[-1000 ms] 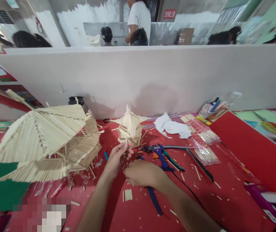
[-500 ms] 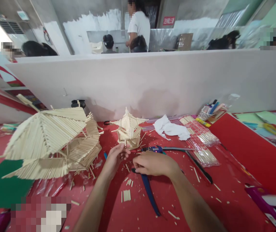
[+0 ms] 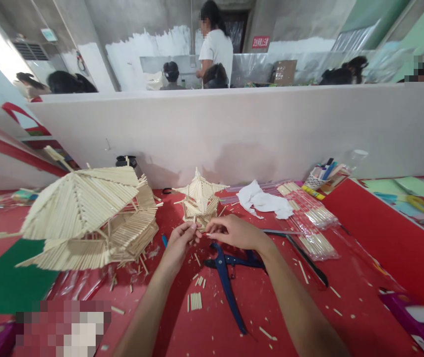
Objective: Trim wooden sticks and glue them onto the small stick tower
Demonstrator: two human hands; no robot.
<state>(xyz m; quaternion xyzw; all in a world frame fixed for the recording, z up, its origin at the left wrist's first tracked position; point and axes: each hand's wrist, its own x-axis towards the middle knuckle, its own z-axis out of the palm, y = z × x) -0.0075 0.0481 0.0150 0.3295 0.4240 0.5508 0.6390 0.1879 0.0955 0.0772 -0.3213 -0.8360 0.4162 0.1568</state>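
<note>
My left hand (image 3: 182, 244) is pinched closed just in front of a small pavilion model (image 3: 200, 196) built from wooden sticks; what its fingertips hold, if anything, is too small to make out. Close by on the right, my right hand (image 3: 238, 232) is also pinched, with a pale bit like a short stick at its fingertips. Below it lies a pair of blue-handled cutting pliers (image 3: 227, 285), jaws apart, partly covered by the right forearm. Short cut sticks (image 3: 196, 301) lie in a row on the red table, loose pieces around them.
A large stick-built pavilion (image 3: 85, 203) stands at left on a green sheet (image 3: 14, 282). Right are white tissue (image 3: 262, 198), bagged sticks (image 3: 314, 238), a black-handled tool (image 3: 310, 263) and a pen holder (image 3: 318, 177). A white partition (image 3: 234, 124) runs behind; people are beyond it.
My right hand has lifted away from the pliers and come up toward the small pavilion, beside my left hand. More of the pliers now shows. The left fingers have drawn together.
</note>
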